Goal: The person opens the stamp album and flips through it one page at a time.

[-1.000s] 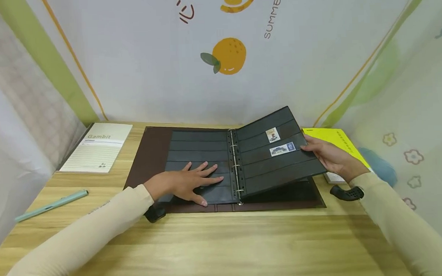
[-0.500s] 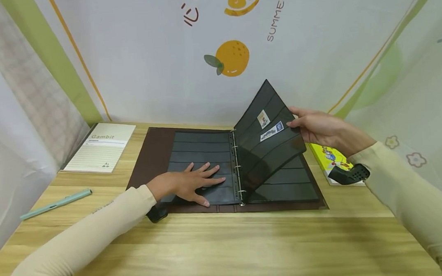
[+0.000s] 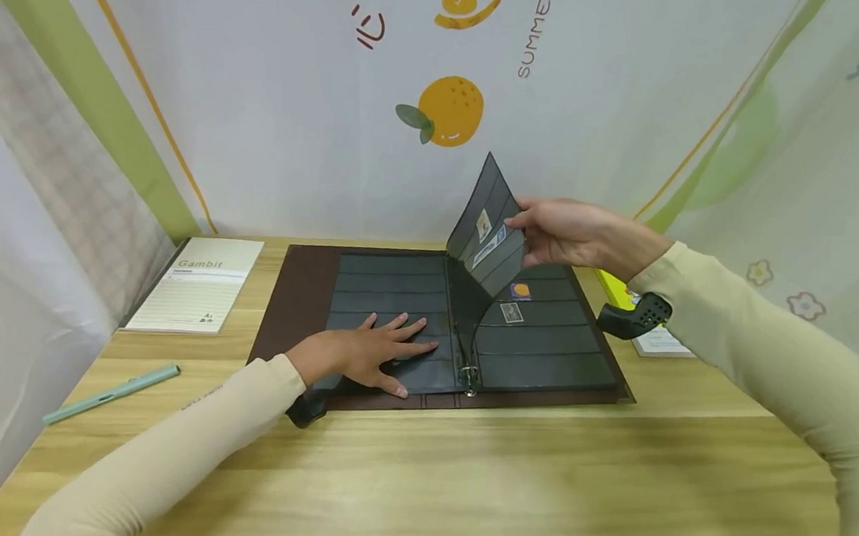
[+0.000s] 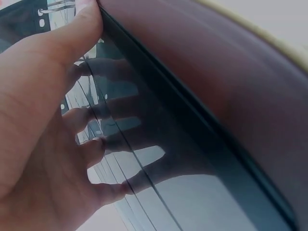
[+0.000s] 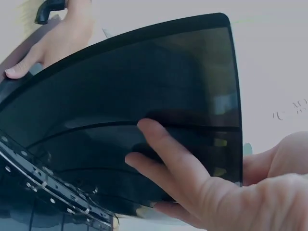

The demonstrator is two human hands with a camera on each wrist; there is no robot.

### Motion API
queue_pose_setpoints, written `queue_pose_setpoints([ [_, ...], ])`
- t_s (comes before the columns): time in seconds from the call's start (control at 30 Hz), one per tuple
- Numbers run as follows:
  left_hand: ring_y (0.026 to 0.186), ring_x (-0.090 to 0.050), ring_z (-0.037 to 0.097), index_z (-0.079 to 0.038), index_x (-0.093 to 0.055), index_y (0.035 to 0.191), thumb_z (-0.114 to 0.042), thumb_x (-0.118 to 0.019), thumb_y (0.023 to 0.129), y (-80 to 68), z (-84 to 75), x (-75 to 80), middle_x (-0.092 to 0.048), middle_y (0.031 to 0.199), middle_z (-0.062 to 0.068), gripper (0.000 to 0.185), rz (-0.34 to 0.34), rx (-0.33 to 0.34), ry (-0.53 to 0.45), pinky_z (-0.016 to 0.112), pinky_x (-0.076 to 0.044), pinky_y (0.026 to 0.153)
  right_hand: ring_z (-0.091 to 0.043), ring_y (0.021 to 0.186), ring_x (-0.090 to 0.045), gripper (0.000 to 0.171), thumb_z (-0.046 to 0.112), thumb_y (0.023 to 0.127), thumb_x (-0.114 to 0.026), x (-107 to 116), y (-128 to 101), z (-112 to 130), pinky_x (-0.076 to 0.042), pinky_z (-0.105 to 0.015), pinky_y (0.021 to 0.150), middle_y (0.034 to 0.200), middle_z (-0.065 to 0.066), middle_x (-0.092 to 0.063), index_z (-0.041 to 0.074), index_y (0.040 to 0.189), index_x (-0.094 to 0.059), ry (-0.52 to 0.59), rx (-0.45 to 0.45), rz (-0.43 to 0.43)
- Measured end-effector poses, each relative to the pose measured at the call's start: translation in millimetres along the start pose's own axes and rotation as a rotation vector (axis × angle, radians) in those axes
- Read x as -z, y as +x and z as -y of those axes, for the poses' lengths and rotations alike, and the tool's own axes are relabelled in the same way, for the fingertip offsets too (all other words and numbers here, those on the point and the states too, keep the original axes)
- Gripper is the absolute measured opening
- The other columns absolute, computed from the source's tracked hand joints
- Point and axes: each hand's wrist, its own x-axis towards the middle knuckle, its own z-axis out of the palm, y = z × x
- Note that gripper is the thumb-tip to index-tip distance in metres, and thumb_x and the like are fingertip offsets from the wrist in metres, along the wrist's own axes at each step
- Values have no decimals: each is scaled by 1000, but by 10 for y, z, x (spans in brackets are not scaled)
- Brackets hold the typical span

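A brown ring-binder stamp album (image 3: 286, 290) lies spread on the wooden table, with black pocket pages. My left hand (image 3: 368, 354) rests flat, fingers spread, on the left page (image 3: 390, 282); its reflection shows in the glossy page in the left wrist view. My right hand (image 3: 568, 230) pinches the outer edge of a raised page (image 3: 464, 246), thumb on one side and fingers behind. That page stands curved over the rings (image 3: 469, 378) and carries two stamps (image 3: 489, 245). On the page beneath (image 3: 548, 339) sit an orange-and-purple stamp (image 3: 520, 290) and a grey stamp (image 3: 511, 312).
A Gambit notepad (image 3: 200, 282) lies at the back left, with a pale green pen (image 3: 111, 394) in front of it. A yellow book (image 3: 618, 292) is partly hidden behind my right wrist. A printed white curtain (image 3: 309, 145) hangs right behind the table.
My right hand has lifted the page and swung it leftward, from a low slant to nearly upright. The page beneath and its two stamps have come into view. My left hand has stayed put.
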Motion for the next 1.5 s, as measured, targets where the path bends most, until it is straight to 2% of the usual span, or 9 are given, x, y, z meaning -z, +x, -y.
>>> queue_pose_setpoints([
  [0.13,160,-6,32,-34,-22,162,-61,-62,91,-40,-41,42,-5,172,5,86,-48,41,84,65,-15,124,-23,112,-62,69,17,111,-28,-62,30,9,-55,-46,100,142,-18,-36,24,161,19,-15,-1,13],
  [0.27,115,-68,30,-17,-47,153,-50,-65,95,-107,-195,151,-57,147,15,69,-193,62,64,47,-56,96,-28,114,-61,61,23,112,-28,-69,47,3,-58,-46,95,125,-13,-45,23,161,8,-6,7,36],
  [0.43,80,-73,20,-7,-59,142,-39,-52,106,-189,-618,678,-73,118,13,49,-434,38,-450,31,-59,77,-27,106,-62,56,26,111,-31,-70,23,30,-61,-41,86,116,-12,-50,23,158,0,10,6,29],
  [0.57,110,-70,21,-10,-69,128,-48,-49,105,-216,-1006,1195,-67,125,9,48,-525,41,-792,35,-62,80,-20,101,-61,69,27,111,-29,-101,6,81,-62,-34,81,162,-20,-17,26,160,20,-18,-12,72],
  [0.67,98,-72,25,-3,-70,104,-39,-57,103,-204,-1174,1426,-64,99,11,39,-522,70,-812,32,-63,71,-27,121,-60,78,26,111,-29,-133,20,118,-62,-33,79,167,-12,27,28,153,37,9,-30,113],
  [0.77,79,-75,26,4,-68,104,-22,-57,102,-207,-1227,1526,-63,103,13,29,-511,101,-763,30,-63,66,-43,146,-38,73,24,111,-28,-166,45,132,-62,-41,84,169,-16,16,29,158,28,54,-31,128],
  [0.83,73,-73,24,9,-67,108,-13,-54,101,-222,-1214,1545,-63,105,18,26,-513,105,-731,31,-63,65,-49,153,-14,71,24,111,-28,-176,47,129,-57,-51,96,170,-19,10,31,159,23,82,-29,143],
  [1.23,59,-61,16,-5,-45,151,-9,-56,94,-537,-789,1258,-74,97,11,58,-655,238,-666,28,-45,52,-35,159,-7,75,57,106,-33,-35,-194,-321,-20,-60,124,172,-8,7,36,161,14,-439,180,71],
  [1.5,138,-51,38,0,-35,156,-14,-61,97,-821,-380,849,-50,149,26,66,-641,446,-632,47,-53,93,-45,157,-4,70,61,106,-29,334,-265,-1031,-17,-75,116,172,-4,9,41,160,11,-813,119,-117],
])
